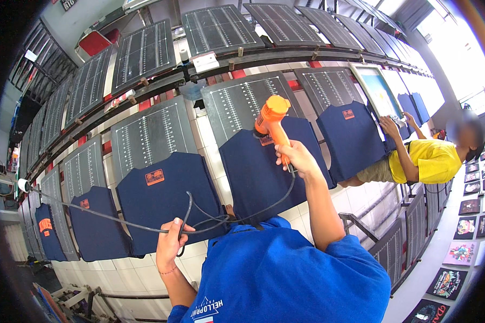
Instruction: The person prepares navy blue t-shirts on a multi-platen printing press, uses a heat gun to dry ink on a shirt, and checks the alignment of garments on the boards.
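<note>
Fingers of the right hand [300, 158] wrapped firmly round the grip of an orange heat gun [275, 114]. Those of the left hand [170, 242] curl narrowly about its dark cable [140, 226], a slack loop hanging beside them.

Head view, only one available. Gun sits over the upper part of a navy shirt [269, 180], which lies on a dark platen [226, 102] with white scale marks. Nozzle aims down at a small orange print [267, 141], partly hidden by the tool. Whether nozzle and cloth touch: cannot tell. Cable crosses in front of the wearer, over the shirts.

Step in hand, my reading: drying or curing that print with hot air. Trigger and airflow not readable. Next move probably calls for small, even passes above the print, then carrying the gun to a neighbour: left shirt [170, 194] or right shirt [350, 145], each bearing a similar orange print. Left hand would need to pay out cable and hold it off fresh ink; a dragging loop could smear. Lingering risks scorching.

Farther right, a co-worker [425, 161] in yellow grips a framed screen [380, 89] with both hands.
</note>
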The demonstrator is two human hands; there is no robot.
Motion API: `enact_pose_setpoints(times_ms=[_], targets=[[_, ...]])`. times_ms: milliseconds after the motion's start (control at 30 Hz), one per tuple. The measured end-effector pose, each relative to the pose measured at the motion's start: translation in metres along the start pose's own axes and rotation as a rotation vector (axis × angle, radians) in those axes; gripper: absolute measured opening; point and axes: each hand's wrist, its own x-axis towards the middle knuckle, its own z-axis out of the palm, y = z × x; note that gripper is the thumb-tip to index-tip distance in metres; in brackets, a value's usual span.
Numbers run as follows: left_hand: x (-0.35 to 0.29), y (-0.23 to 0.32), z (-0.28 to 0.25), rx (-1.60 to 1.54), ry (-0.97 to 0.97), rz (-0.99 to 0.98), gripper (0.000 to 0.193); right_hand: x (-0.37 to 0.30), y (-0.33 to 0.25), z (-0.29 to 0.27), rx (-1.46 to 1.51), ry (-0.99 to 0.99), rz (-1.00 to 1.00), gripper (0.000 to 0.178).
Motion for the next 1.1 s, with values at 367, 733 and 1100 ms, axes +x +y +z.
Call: enact_pose_setpoints(times_ms=[367,733,1100], targets=[[-0.01,-0.002,-0.007,0.049,-0.046,0.014,0.058,-0.025,0.006,0.001,-0.057,0.014,0.042,0.018],[0.008,0.007,0.051,0.124,-0.255,0.06,0.065,-0.056,0.01,-0.103,0.195,0.138,0.022,0.021],[0.052,0.048,0.29,0.391,-0.391,-0.092,0.05,-0.023,0.017,-0.345,0.178,0.183,-0.037,0.026]])
